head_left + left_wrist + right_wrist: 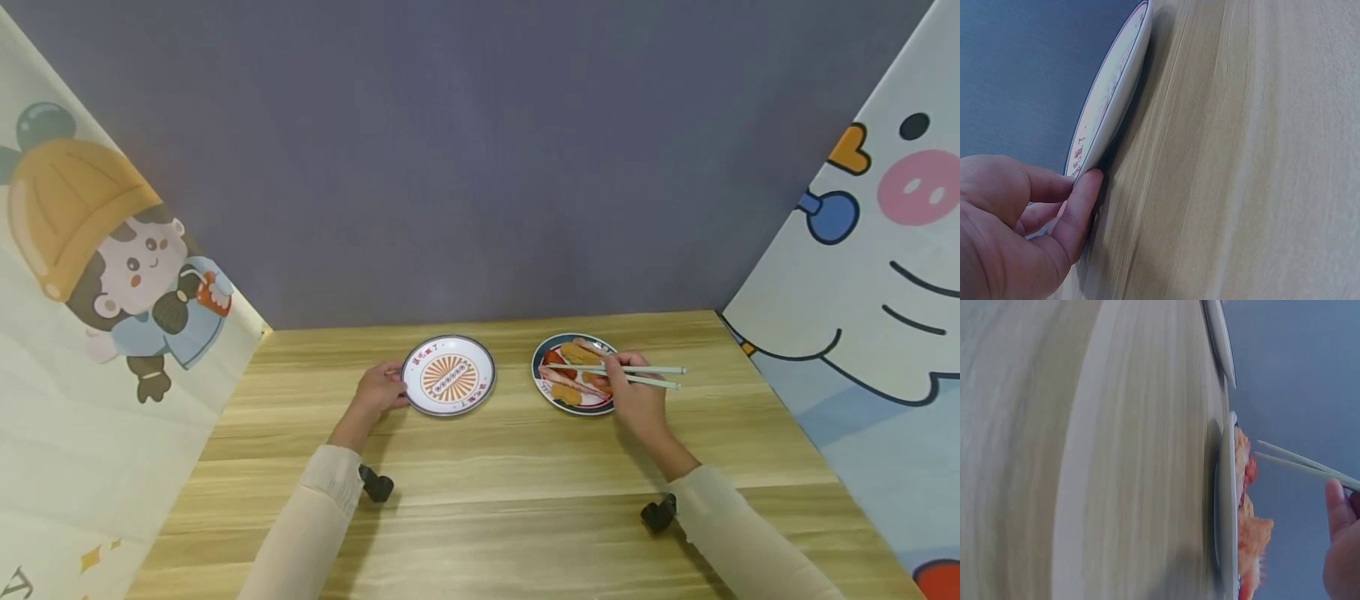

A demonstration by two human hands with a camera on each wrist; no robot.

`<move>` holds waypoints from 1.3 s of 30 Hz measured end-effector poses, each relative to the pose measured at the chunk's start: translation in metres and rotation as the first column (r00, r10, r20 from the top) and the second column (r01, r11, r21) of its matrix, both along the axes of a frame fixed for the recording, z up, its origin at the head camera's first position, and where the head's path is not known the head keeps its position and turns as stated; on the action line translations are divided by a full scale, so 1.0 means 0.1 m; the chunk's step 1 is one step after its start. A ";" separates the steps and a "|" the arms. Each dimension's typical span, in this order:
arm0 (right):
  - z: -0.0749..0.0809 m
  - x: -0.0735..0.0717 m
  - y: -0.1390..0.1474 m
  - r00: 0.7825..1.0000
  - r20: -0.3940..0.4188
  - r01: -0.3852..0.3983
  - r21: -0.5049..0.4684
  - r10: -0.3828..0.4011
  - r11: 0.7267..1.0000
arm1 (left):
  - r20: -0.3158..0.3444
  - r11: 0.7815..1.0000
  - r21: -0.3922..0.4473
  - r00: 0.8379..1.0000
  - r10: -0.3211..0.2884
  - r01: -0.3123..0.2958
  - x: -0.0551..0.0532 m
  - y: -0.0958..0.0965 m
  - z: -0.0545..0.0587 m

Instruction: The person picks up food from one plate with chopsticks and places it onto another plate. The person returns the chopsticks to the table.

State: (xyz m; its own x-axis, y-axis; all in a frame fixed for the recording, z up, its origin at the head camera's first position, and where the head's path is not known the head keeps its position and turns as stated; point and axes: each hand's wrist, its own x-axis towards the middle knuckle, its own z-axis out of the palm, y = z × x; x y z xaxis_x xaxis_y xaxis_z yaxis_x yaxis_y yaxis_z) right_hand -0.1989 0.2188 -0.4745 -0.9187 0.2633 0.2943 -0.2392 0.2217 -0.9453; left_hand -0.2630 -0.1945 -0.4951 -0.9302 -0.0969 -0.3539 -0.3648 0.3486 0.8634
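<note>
My left hand (381,388) pinches the left rim of a white plate (472,400) printed with an orange sunburst and red characters. In the left wrist view, thumb and fingers grip the edge of that plate (1116,94). My right hand (636,398) holds a pair of pale green chopsticks (660,369) over a dark-rimmed plate (542,387) of food. On it lie breaded golden pieces (566,394), pinkish strips (562,379) and a red piece (555,360). In the right wrist view the chopstick tips stand slightly apart near the red piece (1251,470), with nothing between them.
Both plates are near the back of the wooden table (480,500), before a grey partition (480,167). Printed cartoon panels stand at the left (45,375) and right (885,333). Small black devices (377,485) sit at both wrists.
</note>
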 end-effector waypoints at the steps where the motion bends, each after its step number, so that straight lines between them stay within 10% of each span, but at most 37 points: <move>1: -0.04 -0.01 -0.02 1.000 -0.020 0.002 0.035 -0.001 0.999 | 0.000 1.000 -0.001 1.000 0.001 -0.001 0.00 0.00 0.00; 7: -0.13 0.00 -0.17 0.983 -0.184 0.038 0.234 0.006 0.972 | 0.005 1.000 0.000 1.000 0.010 -0.010 0.00 -0.01 -0.03; 12: -0.15 0.06 -0.33 0.934 -0.341 0.057 0.441 0.109 0.896 | 0.002 1.000 -0.003 1.000 0.005 -0.005 0.00 -0.01 -0.04; 23: -0.27 0.12 -0.52 0.692 -0.569 -0.020 0.600 0.444 0.800 | -0.003 1.000 -0.005 1.000 0.009 -0.009 0.03 0.00 -0.03; 33: -0.31 0.16 -0.59 0.585 -0.535 0.030 0.766 0.610 0.642 | 0.003 1.000 -0.020 1.000 0.007 -0.007 0.03 0.00 0.00; 39: -0.22 0.24 -0.61 0.575 -0.390 0.070 0.899 0.719 0.432 | -0.003 1.000 -0.013 1.000 0.009 -0.009 0.02 0.01 0.00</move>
State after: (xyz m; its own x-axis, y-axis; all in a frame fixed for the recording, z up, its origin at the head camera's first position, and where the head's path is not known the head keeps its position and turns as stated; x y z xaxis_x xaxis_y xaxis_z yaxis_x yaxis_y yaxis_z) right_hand -0.1749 0.1583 -0.4963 -0.2705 -0.7070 0.6534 -0.8926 0.4385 0.1049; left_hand -0.2614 -0.1937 -0.4951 -0.9303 -0.1097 -0.3500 -0.3655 0.3566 0.8598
